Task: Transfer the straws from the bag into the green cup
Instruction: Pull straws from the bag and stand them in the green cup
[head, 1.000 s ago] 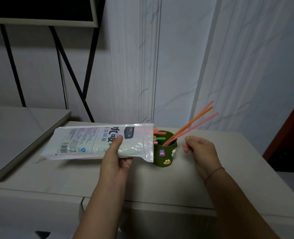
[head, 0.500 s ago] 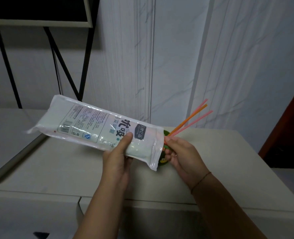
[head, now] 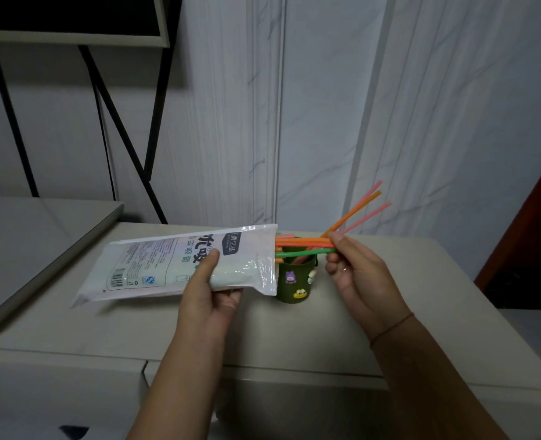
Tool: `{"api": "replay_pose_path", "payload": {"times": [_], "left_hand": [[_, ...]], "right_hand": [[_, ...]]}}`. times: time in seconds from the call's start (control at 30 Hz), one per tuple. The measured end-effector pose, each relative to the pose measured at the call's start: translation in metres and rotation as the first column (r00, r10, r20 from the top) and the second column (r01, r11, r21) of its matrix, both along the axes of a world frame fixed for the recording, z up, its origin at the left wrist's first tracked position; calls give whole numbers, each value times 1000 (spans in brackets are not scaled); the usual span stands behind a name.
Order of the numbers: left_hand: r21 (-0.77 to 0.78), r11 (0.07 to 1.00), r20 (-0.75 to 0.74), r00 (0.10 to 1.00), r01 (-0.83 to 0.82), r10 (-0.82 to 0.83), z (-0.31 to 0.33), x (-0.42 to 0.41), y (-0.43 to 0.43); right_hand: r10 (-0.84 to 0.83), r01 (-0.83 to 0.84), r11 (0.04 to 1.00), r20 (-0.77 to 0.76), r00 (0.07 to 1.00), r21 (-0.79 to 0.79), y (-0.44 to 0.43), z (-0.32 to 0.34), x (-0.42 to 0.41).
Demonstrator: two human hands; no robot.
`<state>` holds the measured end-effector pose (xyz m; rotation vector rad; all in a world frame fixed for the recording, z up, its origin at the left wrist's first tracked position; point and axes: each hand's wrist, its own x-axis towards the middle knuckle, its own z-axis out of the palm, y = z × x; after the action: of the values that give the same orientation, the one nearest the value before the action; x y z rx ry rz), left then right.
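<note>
My left hand [head: 210,292] grips a white plastic straw bag [head: 180,265], held nearly level above the table with its open end to the right. Several orange, pink and green straws [head: 304,246] stick out of that end, and my right hand [head: 355,269] pinches them by their tips. Just below the bag's mouth stands the dark green cup [head: 296,282] with cartoon stickers, partly hidden by the bag. Three orange and pink straws [head: 361,208] lean out of the cup up to the right.
The cup stands on a beige table [head: 326,331] against a white marbled wall. A lower grey surface [head: 25,236] adjoins on the left, with a black metal frame [head: 117,128] behind it. A dark red panel [head: 535,236] is at the far right.
The bag's closed end dropped so the bag now lies nearly level. My right hand reached the bag's mouth, took hold of several straws and drew them partway out to the right.
</note>
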<state>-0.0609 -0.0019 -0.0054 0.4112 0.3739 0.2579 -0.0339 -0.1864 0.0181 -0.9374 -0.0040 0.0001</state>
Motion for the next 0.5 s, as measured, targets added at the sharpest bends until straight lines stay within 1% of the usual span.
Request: {"api": "replay_pose_path", "payload": {"times": [0.1, 0.17, 0.27, 0.37, 0.5], "left_hand": [[14, 1000, 0, 1000, 15, -15, 1, 0, -5], [21, 999, 0, 1000, 24, -24, 1, 0, -8], [18, 1000, 1, 1000, 17, -17, 0, 0, -7], [10, 1000, -5, 1000, -26, 26, 0, 0, 1], [0, 998, -5, 998, -67, 67, 0, 0, 12]], "right_hand": [[103, -99, 992, -42, 994, 80, 15, -2, -3], [135, -131, 989, -45, 990, 72, 25, -5, -5], [83, -82, 995, -15, 996, 52, 29, -5, -6], [9, -9, 999, 10, 1000, 41, 19, 1, -4], [-34, 36, 998, -33, 999, 53, -3, 4, -1]]}}
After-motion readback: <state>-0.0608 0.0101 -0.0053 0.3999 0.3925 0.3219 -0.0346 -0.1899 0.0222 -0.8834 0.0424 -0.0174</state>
